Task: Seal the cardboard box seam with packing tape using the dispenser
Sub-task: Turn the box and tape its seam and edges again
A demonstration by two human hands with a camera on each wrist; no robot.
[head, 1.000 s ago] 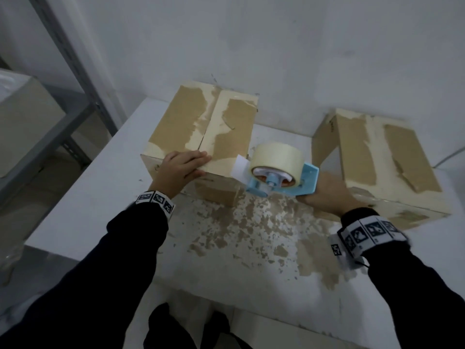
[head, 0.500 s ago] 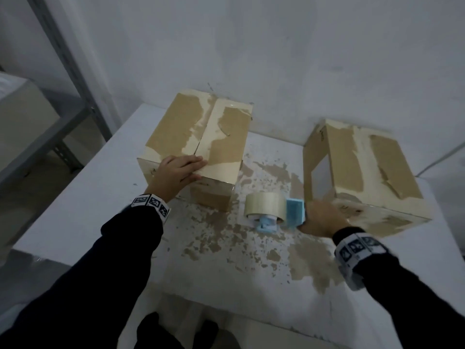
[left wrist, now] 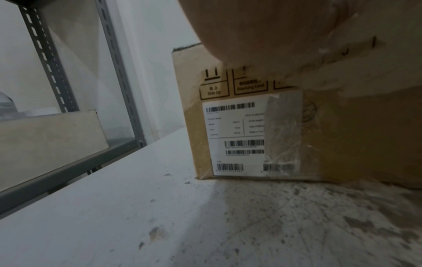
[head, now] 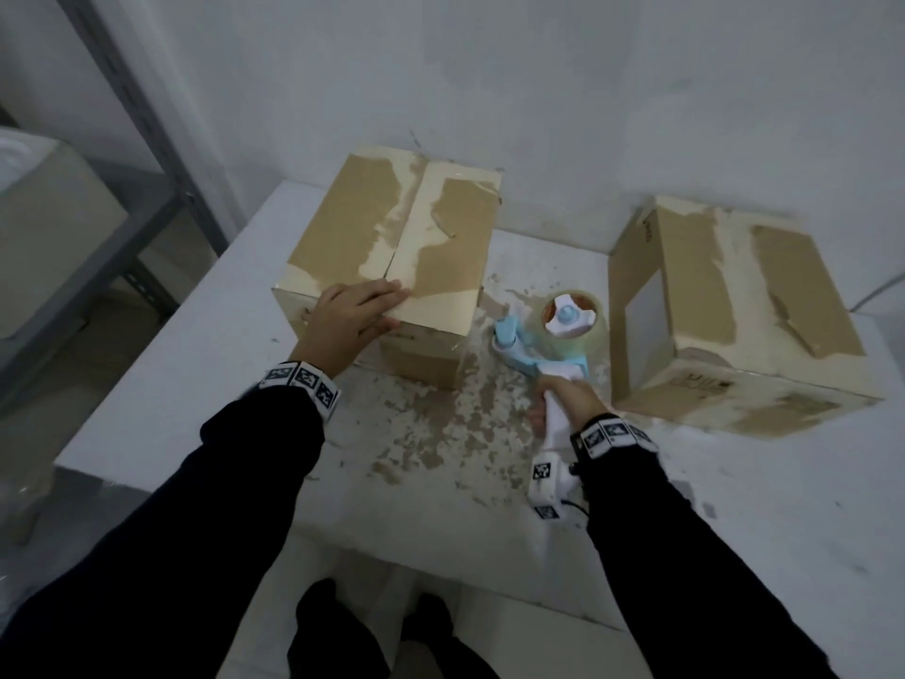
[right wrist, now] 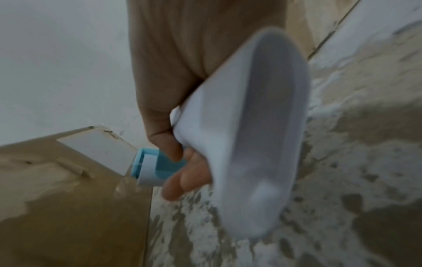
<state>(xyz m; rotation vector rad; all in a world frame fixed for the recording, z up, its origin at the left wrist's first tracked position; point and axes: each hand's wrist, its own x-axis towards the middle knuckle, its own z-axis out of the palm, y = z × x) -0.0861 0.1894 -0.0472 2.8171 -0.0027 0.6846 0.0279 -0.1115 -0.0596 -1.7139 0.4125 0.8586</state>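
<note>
On the white table (head: 161,384), its surface badly scraped to brown patches in the middle, two cardboard boxes stand well apart. The left box (head: 440,247) is closed, flaps meeting at a centre seam running away from the viewer; its top paper is torn in pale strips along that seam. The second box (head: 783,296) stands to the right, near the wall, equally torn. A grey metal shelf rack (head: 147,139) stands left of the table.

Left hand (head: 355,318): flat on the near top edge of the left box, fingers straight and together, tips reaching across the near end of the seam, thumb over the front face. Left wrist view: a white barcode label (left wrist: 237,139) on the box's front face, partly under clear tape.

Right hand (head: 570,396): fingers curled round the white handle of the tape dispenser (head: 538,355); right wrist view shows fingertips (right wrist: 182,182) wrapped under the handle. The dispenser is in the gap between the two boxes, low over the table, blue frame and tape roll (head: 573,321) pointing away beyond the knuckles. Not touching the left box; the seam lies to its left.
</note>
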